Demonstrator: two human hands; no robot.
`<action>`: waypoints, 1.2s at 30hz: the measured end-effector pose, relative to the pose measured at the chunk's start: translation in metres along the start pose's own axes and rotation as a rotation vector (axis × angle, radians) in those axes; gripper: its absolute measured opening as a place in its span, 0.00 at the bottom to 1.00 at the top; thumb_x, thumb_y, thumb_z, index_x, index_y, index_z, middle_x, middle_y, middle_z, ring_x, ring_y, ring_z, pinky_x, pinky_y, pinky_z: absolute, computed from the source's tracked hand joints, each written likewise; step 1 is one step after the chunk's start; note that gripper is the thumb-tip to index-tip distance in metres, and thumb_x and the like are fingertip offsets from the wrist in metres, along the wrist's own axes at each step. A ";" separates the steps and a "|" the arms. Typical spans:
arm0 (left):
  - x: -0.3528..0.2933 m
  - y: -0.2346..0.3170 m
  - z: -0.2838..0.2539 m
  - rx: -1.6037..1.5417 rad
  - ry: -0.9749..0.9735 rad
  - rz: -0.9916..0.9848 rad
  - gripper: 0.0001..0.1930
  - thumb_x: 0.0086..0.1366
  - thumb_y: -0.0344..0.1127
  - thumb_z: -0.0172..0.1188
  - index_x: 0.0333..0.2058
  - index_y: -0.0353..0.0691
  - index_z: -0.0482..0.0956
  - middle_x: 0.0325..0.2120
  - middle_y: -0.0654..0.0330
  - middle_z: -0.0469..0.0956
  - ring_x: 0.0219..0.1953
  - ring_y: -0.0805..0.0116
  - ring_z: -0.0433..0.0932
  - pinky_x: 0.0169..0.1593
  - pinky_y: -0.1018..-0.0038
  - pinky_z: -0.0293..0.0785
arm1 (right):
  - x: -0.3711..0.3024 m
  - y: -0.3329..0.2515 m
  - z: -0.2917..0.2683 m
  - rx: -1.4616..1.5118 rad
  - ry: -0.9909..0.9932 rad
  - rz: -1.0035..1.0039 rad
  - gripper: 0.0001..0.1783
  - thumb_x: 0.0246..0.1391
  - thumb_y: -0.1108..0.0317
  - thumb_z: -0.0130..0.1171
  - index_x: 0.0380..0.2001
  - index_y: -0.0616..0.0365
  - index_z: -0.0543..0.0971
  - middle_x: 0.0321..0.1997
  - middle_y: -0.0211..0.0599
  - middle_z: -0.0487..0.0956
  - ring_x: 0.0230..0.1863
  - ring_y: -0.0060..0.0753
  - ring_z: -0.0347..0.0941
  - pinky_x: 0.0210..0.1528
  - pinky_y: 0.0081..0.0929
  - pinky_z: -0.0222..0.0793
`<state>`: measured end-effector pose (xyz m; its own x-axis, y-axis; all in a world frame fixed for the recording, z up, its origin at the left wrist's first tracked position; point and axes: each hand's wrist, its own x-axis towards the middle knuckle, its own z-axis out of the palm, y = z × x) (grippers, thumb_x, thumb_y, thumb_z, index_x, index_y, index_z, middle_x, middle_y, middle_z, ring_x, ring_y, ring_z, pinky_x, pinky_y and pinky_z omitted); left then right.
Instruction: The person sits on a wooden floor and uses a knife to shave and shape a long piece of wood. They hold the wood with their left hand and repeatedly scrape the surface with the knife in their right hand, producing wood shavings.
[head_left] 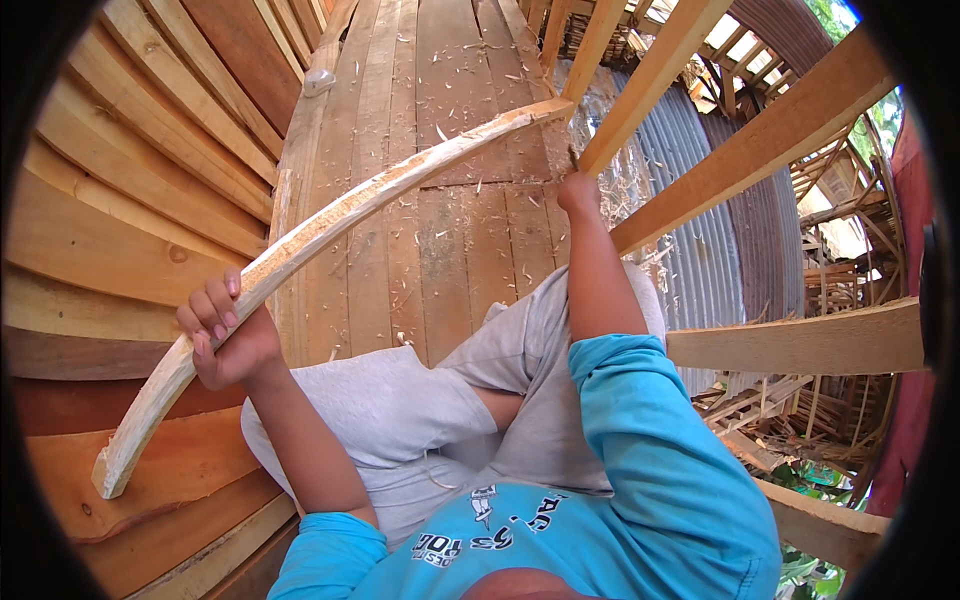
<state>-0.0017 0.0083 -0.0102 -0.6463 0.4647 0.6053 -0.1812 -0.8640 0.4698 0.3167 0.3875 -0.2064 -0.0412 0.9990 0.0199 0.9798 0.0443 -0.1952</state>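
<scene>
A long, pale strip of wood (400, 187), roughly hewn along its face, slants from the lower left to the upper right. My left hand (235, 335) is wrapped around it nearer its lower-left end. At the far end, the strip reaches the wooden slats on the right. My right hand (579, 192) is closed just below that end, beside a slat. A short dark bit of something sticks up past its fingers; its kind is too small to tell. I sit with my legs folded on the boards.
Wood shavings lie scattered over the plank floor (445, 245). On the left runs a wall of stacked boards (120, 225). Upright wooden slats (760, 180) line the right side, with corrugated metal sheets (690, 215) beyond. A small clear plastic object (318, 82) sits near the left wall.
</scene>
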 end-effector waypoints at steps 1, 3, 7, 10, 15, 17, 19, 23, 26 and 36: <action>0.000 -0.002 0.000 -0.004 -0.002 -0.003 0.14 0.53 0.37 0.60 0.21 0.53 0.59 0.17 0.73 0.58 0.25 0.78 0.62 0.48 0.73 0.61 | 0.007 0.006 0.002 -0.023 -0.012 -0.038 0.15 0.52 0.69 0.50 0.34 0.66 0.84 0.39 0.57 0.82 0.43 0.48 0.81 0.45 0.42 0.76; 0.000 0.000 0.000 0.016 -0.003 0.000 0.15 0.53 0.38 0.60 0.21 0.53 0.59 0.17 0.74 0.57 0.25 0.78 0.61 0.48 0.72 0.61 | 0.015 0.004 -0.001 -0.060 -0.049 -0.133 0.15 0.52 0.70 0.49 0.34 0.66 0.84 0.40 0.57 0.82 0.44 0.48 0.81 0.45 0.41 0.76; -0.002 0.006 -0.003 0.050 0.018 0.012 0.15 0.54 0.38 0.60 0.21 0.54 0.59 0.17 0.74 0.57 0.24 0.78 0.60 0.46 0.72 0.59 | 0.004 -0.011 -0.009 -0.124 -0.317 -0.294 0.15 0.52 0.69 0.51 0.35 0.64 0.83 0.40 0.55 0.82 0.44 0.50 0.81 0.45 0.40 0.76; -0.001 0.000 -0.001 0.021 0.020 0.012 0.15 0.54 0.38 0.59 0.21 0.54 0.59 0.17 0.74 0.57 0.24 0.78 0.60 0.46 0.71 0.59 | 0.006 -0.007 -0.010 -0.219 -0.382 -0.277 0.15 0.51 0.68 0.52 0.36 0.62 0.83 0.38 0.54 0.83 0.42 0.49 0.81 0.43 0.39 0.76; -0.001 0.003 -0.005 0.034 0.001 0.008 0.14 0.55 0.39 0.58 0.21 0.54 0.60 0.17 0.74 0.57 0.25 0.78 0.60 0.46 0.71 0.59 | -0.011 -0.014 -0.011 0.095 -0.366 -0.358 0.15 0.47 0.71 0.54 0.38 0.61 0.83 0.36 0.53 0.83 0.41 0.45 0.81 0.41 0.39 0.75; -0.002 0.005 -0.006 0.049 0.008 0.011 0.13 0.55 0.39 0.58 0.21 0.54 0.60 0.17 0.74 0.57 0.25 0.78 0.61 0.46 0.71 0.59 | -0.025 -0.031 -0.012 0.109 -0.725 -0.406 0.14 0.47 0.71 0.55 0.37 0.63 0.83 0.37 0.53 0.83 0.41 0.46 0.81 0.41 0.39 0.75; -0.002 0.006 -0.007 0.053 -0.002 0.015 0.13 0.55 0.38 0.58 0.21 0.54 0.60 0.17 0.74 0.58 0.25 0.77 0.61 0.46 0.71 0.60 | -0.035 -0.039 -0.009 -0.069 -0.787 -0.508 0.13 0.47 0.70 0.57 0.36 0.64 0.83 0.36 0.52 0.83 0.40 0.46 0.81 0.41 0.39 0.75; 0.003 -0.003 -0.001 0.022 -0.020 0.007 0.13 0.55 0.38 0.57 0.21 0.54 0.60 0.17 0.74 0.58 0.25 0.77 0.61 0.47 0.70 0.60 | -0.025 -0.019 0.015 -0.172 -0.187 -0.394 0.11 0.47 0.69 0.61 0.33 0.63 0.83 0.36 0.48 0.83 0.38 0.46 0.81 0.40 0.37 0.75; -0.001 0.004 -0.008 0.036 -0.009 0.017 0.12 0.55 0.38 0.58 0.21 0.54 0.61 0.17 0.73 0.58 0.26 0.76 0.61 0.47 0.69 0.60 | -0.039 -0.035 -0.001 0.057 -0.272 -0.436 0.10 0.43 0.71 0.64 0.33 0.59 0.84 0.36 0.46 0.84 0.38 0.45 0.81 0.40 0.35 0.75; 0.002 -0.002 0.001 -0.018 -0.032 0.007 0.10 0.54 0.36 0.58 0.21 0.54 0.64 0.16 0.74 0.60 0.26 0.77 0.63 0.47 0.71 0.61 | -0.059 -0.047 0.007 0.017 -0.025 -0.309 0.11 0.43 0.69 0.64 0.33 0.58 0.84 0.36 0.50 0.83 0.40 0.50 0.80 0.42 0.39 0.75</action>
<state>-0.0019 0.0118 -0.0091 -0.6236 0.4646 0.6287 -0.1906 -0.8703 0.4541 0.2714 0.3267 -0.2052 -0.3419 0.9380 0.0570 0.9167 0.3463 -0.1995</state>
